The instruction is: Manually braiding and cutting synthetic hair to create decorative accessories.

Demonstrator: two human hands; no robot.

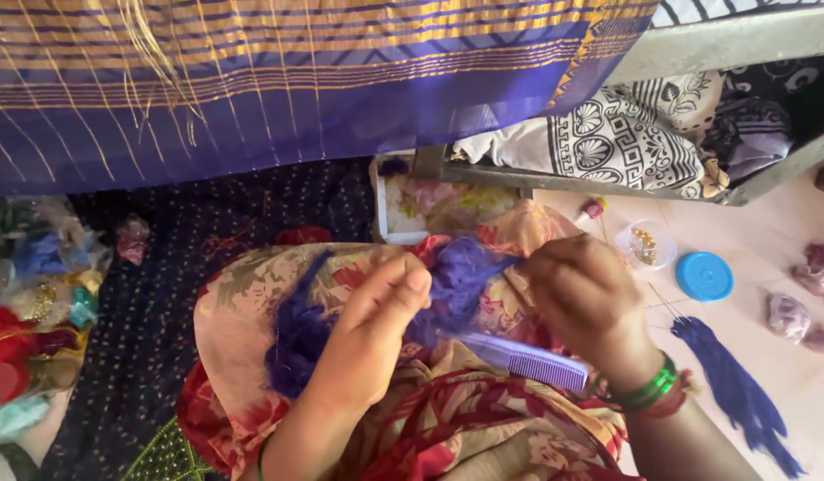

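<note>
My left hand (372, 330) pinches a tangled bunch of purple thread (452, 281) that trails down over my lap to a second clump on my left side. My right hand (585, 298), with green and red bangles on the wrist, grips the other end of the same thread; its fingers are closed. A lilac plastic comb (532, 361) lies on my lap just below and between the hands. My lap is covered in floral orange and red cloth (251, 303).
A purple and gold striped fabric (251, 80) hangs across the top. On the floor at right lie a blue thread tassel (737, 392), a blue lid (704, 275) and a small clear cup of beads (645, 245). Coloured thread scraps (29, 312) pile at left.
</note>
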